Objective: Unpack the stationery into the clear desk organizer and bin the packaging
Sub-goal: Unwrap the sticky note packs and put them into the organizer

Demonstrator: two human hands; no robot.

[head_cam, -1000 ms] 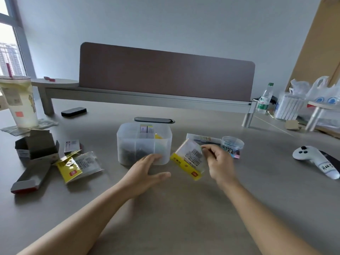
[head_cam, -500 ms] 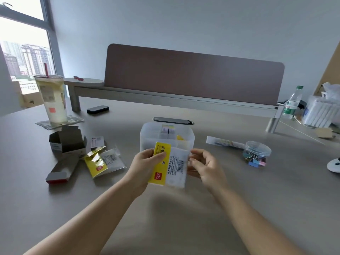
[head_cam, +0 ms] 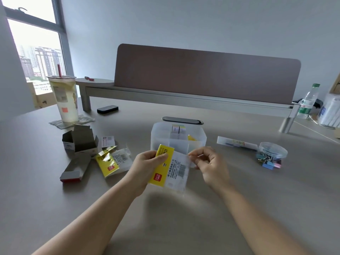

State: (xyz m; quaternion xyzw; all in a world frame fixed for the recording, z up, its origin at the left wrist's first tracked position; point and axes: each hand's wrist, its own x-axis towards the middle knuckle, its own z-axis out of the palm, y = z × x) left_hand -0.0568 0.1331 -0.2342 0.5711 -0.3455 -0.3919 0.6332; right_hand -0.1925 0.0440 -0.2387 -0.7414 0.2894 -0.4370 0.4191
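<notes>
With our left hand (head_cam: 147,165) gripping the yellow-edged packet (head_cam: 170,169) and our right hand (head_cam: 207,163) pinching its clear edge, we judge it wants tearing open next over the organizer (head_cam: 200,138).

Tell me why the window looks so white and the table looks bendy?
Head view: daylight overexposes the window, so the sky washes out; the wide-angle lens bows the desk and the divider panel; a soft shadow sits under the yellow-and-clear packet held by the left hand and right hand.
</notes>
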